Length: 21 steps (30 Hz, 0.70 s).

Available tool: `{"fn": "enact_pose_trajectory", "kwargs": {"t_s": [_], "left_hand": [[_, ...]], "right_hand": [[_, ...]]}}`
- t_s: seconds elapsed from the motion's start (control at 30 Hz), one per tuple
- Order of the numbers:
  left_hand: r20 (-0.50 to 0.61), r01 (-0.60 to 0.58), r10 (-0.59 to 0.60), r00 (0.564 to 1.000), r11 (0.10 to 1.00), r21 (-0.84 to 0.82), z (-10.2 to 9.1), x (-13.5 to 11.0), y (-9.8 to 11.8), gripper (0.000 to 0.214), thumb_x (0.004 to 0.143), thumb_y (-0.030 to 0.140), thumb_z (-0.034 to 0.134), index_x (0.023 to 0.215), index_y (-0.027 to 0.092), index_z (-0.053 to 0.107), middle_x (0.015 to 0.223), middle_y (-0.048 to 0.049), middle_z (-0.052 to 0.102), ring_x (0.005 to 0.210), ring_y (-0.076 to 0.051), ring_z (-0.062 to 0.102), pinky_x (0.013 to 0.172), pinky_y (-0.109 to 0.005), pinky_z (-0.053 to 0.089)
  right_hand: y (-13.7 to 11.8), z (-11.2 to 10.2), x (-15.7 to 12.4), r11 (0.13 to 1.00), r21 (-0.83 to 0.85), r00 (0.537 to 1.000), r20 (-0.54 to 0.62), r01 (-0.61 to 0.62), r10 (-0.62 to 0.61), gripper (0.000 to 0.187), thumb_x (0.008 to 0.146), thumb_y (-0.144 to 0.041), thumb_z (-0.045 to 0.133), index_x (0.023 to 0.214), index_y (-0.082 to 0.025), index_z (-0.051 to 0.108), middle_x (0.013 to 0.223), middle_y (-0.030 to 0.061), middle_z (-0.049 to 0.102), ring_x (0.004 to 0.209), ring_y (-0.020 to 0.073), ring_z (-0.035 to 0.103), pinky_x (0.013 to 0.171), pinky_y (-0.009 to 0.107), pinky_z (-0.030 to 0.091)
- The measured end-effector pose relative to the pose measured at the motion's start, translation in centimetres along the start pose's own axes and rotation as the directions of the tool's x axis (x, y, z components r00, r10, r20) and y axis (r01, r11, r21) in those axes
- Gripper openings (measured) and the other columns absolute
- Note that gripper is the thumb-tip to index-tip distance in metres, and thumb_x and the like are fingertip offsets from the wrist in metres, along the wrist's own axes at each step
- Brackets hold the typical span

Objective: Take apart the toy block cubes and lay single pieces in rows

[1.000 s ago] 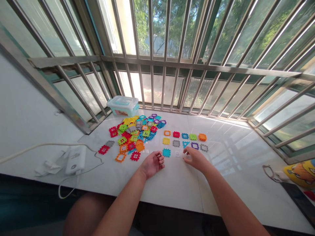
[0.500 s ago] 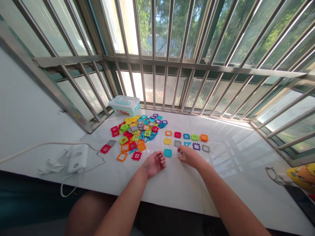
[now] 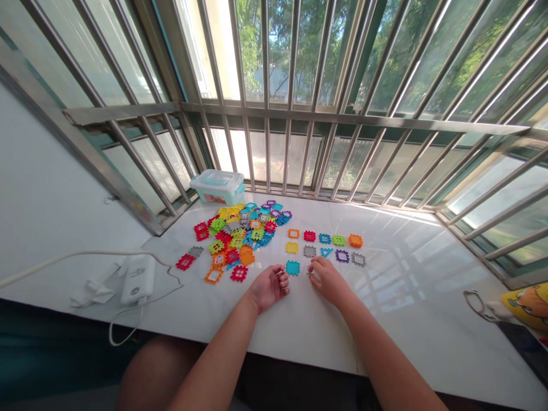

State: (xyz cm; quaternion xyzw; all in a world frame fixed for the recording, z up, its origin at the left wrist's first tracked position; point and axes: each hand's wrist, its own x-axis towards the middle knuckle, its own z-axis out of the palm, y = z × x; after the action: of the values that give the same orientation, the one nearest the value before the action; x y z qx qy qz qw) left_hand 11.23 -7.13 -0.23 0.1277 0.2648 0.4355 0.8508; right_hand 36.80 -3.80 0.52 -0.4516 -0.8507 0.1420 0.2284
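My right hand [image 3: 327, 279] has its fingertips down on a small pale grey interlocking tile [image 3: 309, 269], mostly covered by the fingers. Left of that tile lies a flat turquoise tile [image 3: 293, 268], between my two hands. My left hand [image 3: 269, 288] rests on its side on the tabletop, fingers curled in; whatever they hold, if anything, is hidden. Beyond the right hand are a grey tile [image 3: 309, 251], a blue triangular piece [image 3: 326, 252], a purple-edged tile [image 3: 342, 256] and another grey tile [image 3: 358, 260]. A yellow tile [image 3: 291, 248] begins that row.
Farther back runs a row with a red tile [image 3: 309, 236] and an orange one [image 3: 355, 240]. A mixed heap of tiles [image 3: 240, 231] lies left, before a lidded box [image 3: 218, 187]. A white power strip [image 3: 137, 278] with cable sits far left. Metal bars [image 3: 342, 117] line the window.
My right hand has lowered its fingers over the pale grey tile, which shows less now. My left hand has stayed in place. The view has shifted very slightly.
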Motion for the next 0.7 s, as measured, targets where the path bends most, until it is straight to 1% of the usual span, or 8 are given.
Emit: {"fn": "enact_pose_trajectory", "kwargs": {"t_s": [0.1, 0.17, 0.23, 0.3, 0.43, 0.6, 0.67, 0.7], "left_hand": [[-0.004, 0.000, 0.000, 1.000, 1.000, 0.002, 0.1, 0.0, 0.0, 0.013, 0.092, 0.031, 0.068, 0.093, 0.021, 0.060, 0.074, 0.0055, 0.044, 0.061, -0.010, 0.049, 0.064, -0.029, 0.047], [-0.010, 0.000, 0.000, 1.000, 1.000, 0.005, 0.2, -0.1, 0.0, 0.013, 0.091, 0.031, 0.068, 0.092, 0.021, 0.060, 0.073, 0.0056, 0.045, 0.060, -0.010, 0.049, 0.064, -0.029, 0.047], [-0.014, -0.005, 0.005, 1.000, 1.000, 0.009, 0.3, -0.2, 0.0, 0.013, 0.091, 0.031, 0.068, 0.092, 0.021, 0.060, 0.073, 0.0054, 0.046, 0.060, -0.010, 0.049, 0.064, -0.029, 0.047], [-0.016, -0.014, 0.014, 1.000, 1.000, 0.013, 0.4, -0.2, 0.1, 0.013, 0.091, 0.031, 0.068, 0.091, 0.021, 0.060, 0.073, 0.0053, 0.046, 0.060, -0.010, 0.049, 0.064, -0.029, 0.047], [-0.013, -0.051, 0.051, 0.999, 0.998, 0.036, 0.7, -0.5, -0.2, 0.015, 0.093, 0.033, 0.068, 0.091, 0.021, 0.059, 0.072, 0.0053, 0.047, 0.060, -0.010, 0.049, 0.064, -0.028, 0.047], [-0.028, -0.261, 0.272, 0.962, 0.945, 0.199, 0.9, -1.0, -1.8, 0.023, 0.091, 0.037, 0.073, 0.084, 0.021, 0.057, 0.070, 0.0046, 0.050, 0.059, -0.010, 0.047, 0.064, -0.027, 0.046], [-0.080, -0.342, 0.393, 0.916, 0.870, 0.355, 0.7, -1.1, -2.0, 0.023, 0.089, 0.038, 0.075, 0.083, 0.022, 0.060, 0.066, 0.0048, 0.049, 0.059, -0.011, 0.046, 0.065, -0.026, 0.046], [-0.116, -0.367, 0.465, 0.878, 0.807, 0.463, 0.5, -1.1, -1.9, 0.023, 0.088, 0.039, 0.076, 0.082, 0.022, 0.062, 0.066, 0.0043, 0.050, 0.060, -0.012, 0.048, 0.065, -0.026, 0.046]], "right_hand": [[-0.8, 0.9, -1.6, 0.994, 0.036, 0.982, -0.157, -0.101, 0.105, 0.009, 0.094, -0.022, 0.061, 0.102, -0.024, 0.061, 0.122, 0.0112, 0.063, 0.117, 0.0270, 0.059, 0.105, 0.041, 0.047], [-1.3, 1.6, -2.7, 0.978, 0.062, 0.955, -0.211, -0.198, 0.207, 0.006, 0.097, -0.028, 0.058, 0.101, -0.025, 0.060, 0.110, 0.0096, 0.066, 0.105, 0.0253, 0.063, 0.095, 0.038, 0.051], [-1.7, 2.1, -3.6, 0.955, 0.065, 0.934, -0.196, -0.291, 0.298, 0.011, 0.099, -0.035, 0.055, 0.097, -0.025, 0.061, 0.092, 0.0057, 0.067, 0.084, 0.0218, 0.063, 0.078, 0.033, 0.049], [-2.1, 2.3, -4.0, 0.933, 0.039, 0.921, -0.150, -0.359, 0.360, 0.018, 0.101, -0.040, 0.054, 0.093, -0.026, 0.061, 0.077, 0.0016, 0.065, 0.067, 0.0186, 0.059, 0.065, 0.030, 0.041], [-2.6, 2.3, -3.8, 0.924, -0.075, 0.926, -0.080, -0.375, 0.369, 0.027, 0.104, -0.044, 0.054, 0.085, -0.025, 0.061, 0.073, 0.0007, 0.068, 0.063, 0.0169, 0.059, 0.061, 0.029, 0.029], [-2.8, 2.3, -3.5, 0.923, -0.152, 0.935, -0.069, -0.353, 0.347, 0.032, 0.105, -0.043, 0.054, 0.080, -0.024, 0.061, 0.075, 0.0008, 0.071, 0.065, 0.0160, 0.061, 0.062, 0.029, 0.026], [-2.7, 2.3, -3.5, 0.921, -0.154, 0.934, -0.073, -0.357, 0.350, 0.033, 0.106, -0.042, 0.054, 0.079, -0.024, 0.061, 0.075, 0.0009, 0.071, 0.065, 0.0158, 0.061, 0.062, 0.029, 0.026], [-2.6, 2.3, -3.5, 0.919, -0.156, 0.932, -0.074, -0.363, 0.355, 0.033, 0.106, -0.042, 0.054, 0.079, -0.024, 0.061, 0.075, 0.0012, 0.071, 0.065, 0.0158, 0.060, 0.062, 0.029, 0.026]]}}
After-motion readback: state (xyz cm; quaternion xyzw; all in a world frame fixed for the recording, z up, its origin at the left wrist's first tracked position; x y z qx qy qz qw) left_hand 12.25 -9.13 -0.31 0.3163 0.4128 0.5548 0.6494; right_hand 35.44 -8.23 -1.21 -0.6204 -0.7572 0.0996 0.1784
